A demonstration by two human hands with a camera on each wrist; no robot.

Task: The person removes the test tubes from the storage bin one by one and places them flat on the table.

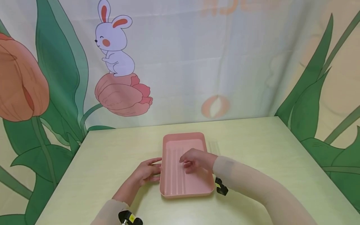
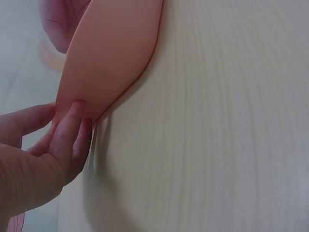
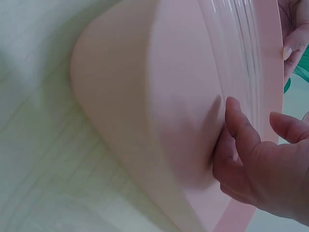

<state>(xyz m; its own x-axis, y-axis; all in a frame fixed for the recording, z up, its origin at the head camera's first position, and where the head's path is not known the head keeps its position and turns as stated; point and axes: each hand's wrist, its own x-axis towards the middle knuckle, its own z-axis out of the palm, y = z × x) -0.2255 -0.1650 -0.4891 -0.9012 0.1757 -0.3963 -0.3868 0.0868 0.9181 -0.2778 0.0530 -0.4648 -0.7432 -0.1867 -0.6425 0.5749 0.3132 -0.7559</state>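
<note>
A pink rectangular tray (image 1: pixel 199 184) lies on the table, its long sides pointing away from me. Several clear, narrow plastic strips or tubes (image 1: pixel 176 178) lie lengthwise along its left half; their exact kind is hard to make out. My left hand (image 1: pixel 147 171) touches the tray's left outer wall, and the left wrist view shows its fingers (image 2: pixel 67 128) against that wall. Over the inside of the tray is my right hand (image 1: pixel 197 160), fingers bent loosely beside the clear strips. In the right wrist view its thumb and index finger (image 3: pixel 241 125) stand apart, with nothing visible between them.
More transparent strips (image 1: pixel 213 147) lie on the pale wooden table (image 1: pixel 112 156) just past the tray's right side, partly hidden by the right wrist. A printed curtain (image 1: pixel 180 62) with a rabbit and tulips hangs behind the table. Small black wrist devices (image 1: pixel 221 187) sit at both sleeves.
</note>
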